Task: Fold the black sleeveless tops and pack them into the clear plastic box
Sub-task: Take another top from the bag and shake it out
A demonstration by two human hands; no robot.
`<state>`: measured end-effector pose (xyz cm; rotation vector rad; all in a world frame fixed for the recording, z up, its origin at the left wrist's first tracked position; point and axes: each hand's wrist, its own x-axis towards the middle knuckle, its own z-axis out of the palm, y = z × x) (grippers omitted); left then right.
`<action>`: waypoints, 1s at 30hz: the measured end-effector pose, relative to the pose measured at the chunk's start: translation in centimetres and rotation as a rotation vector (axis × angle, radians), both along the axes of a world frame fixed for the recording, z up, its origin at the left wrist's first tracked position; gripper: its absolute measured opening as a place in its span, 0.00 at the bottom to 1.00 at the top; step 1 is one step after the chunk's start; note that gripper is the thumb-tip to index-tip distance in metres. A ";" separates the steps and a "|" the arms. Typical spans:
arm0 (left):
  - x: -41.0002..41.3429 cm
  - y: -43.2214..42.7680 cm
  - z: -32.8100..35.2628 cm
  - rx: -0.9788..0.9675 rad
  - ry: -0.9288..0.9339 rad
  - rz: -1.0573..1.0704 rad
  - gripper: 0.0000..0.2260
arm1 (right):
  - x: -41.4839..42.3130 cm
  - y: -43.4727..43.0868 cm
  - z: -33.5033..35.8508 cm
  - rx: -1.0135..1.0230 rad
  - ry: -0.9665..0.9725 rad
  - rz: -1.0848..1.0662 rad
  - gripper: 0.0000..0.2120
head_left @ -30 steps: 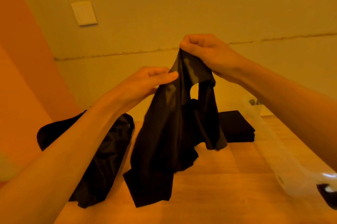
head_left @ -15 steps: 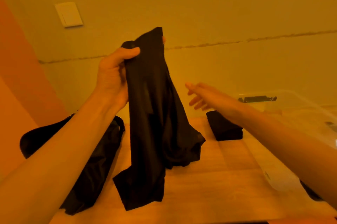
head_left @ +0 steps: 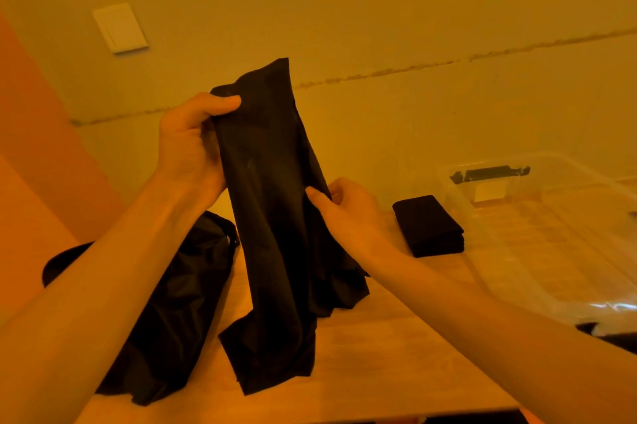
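A black sleeveless top [head_left: 275, 216] hangs upright above the wooden table [head_left: 379, 365], its lower end trailing on the wood. My left hand [head_left: 193, 144] grips its upper part, thumb on the cloth. My right hand [head_left: 348, 213] pinches its right edge about halfway down. A pile of unfolded black tops [head_left: 172, 313] lies at the left, partly behind my left forearm. One folded black top [head_left: 427, 225] sits on the table beside the clear plastic box [head_left: 537, 251] at the right. Something black shows in the box's near corner.
A wall [head_left: 379, 10] with a white switch plate [head_left: 120, 28] rises right behind the table. The box's far end carries a black latch [head_left: 489, 173]. Bare wood shows between the hanging top and the box.
My right hand let go of the top's upper end, swung down open, and now pinches the right edge halfway down. My left hand holds the top up alone near its upper end.
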<state>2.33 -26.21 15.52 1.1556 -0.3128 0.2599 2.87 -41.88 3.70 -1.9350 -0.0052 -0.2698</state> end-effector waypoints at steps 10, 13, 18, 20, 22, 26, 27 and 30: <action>0.7 2.4 -1.8 0.009 0.065 0.014 0.14 | 0.4 -5.6 -2.1 -0.357 -0.402 -0.052 0.19; 0.2 1.8 -2.8 0.041 0.009 0.035 0.23 | 0.5 -7.9 -0.6 -0.196 -0.310 0.109 0.19; 0.0 2.0 -4.4 -0.005 0.001 -0.276 0.27 | 0.6 -9.5 1.4 0.013 -0.116 0.174 0.17; 0.0 2.5 -5.0 -0.009 0.040 -0.349 0.48 | 0.7 -8.8 1.5 -0.033 -0.108 0.132 0.13; -0.8 1.4 -5.2 0.035 0.039 -0.378 0.38 | 0.5 -7.6 1.5 -0.063 -0.093 0.141 0.08; -0.7 0.0 -5.2 0.164 -0.001 -0.305 0.05 | 0.7 -4.1 1.7 -0.089 -0.029 0.236 0.24; -0.2 0.3 -5.2 0.212 0.002 -0.288 0.18 | 0.8 -3.3 1.7 -0.102 -0.020 0.233 0.22; -0.1 1.4 -4.8 0.335 -0.050 -0.248 0.28 | 1.5 -2.4 0.9 -0.187 -0.099 0.129 0.06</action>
